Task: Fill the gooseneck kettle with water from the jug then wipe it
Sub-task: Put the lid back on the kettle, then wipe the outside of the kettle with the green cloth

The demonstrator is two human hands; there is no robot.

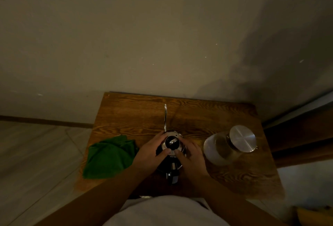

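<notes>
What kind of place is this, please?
Probably a room in a home, though that is uncertain: a small wooden table stands against a plain wall on a tiled floor, with both hands on a gooseneck kettle.

Tabletop (225, 171): wood w/ strong dark grain, slight sheen. Kettle (172, 146): shiny metal top, thin polished metal spout (165, 117), dark matt-looking handle (173, 176). Jug (220, 148): clear glass, smooth; lid (242, 138) brushed metal, satin finish. Cloth (110, 157): green fabric, soft, matt, crumpled. Wall (126, 36): plain matt paint.
</notes>
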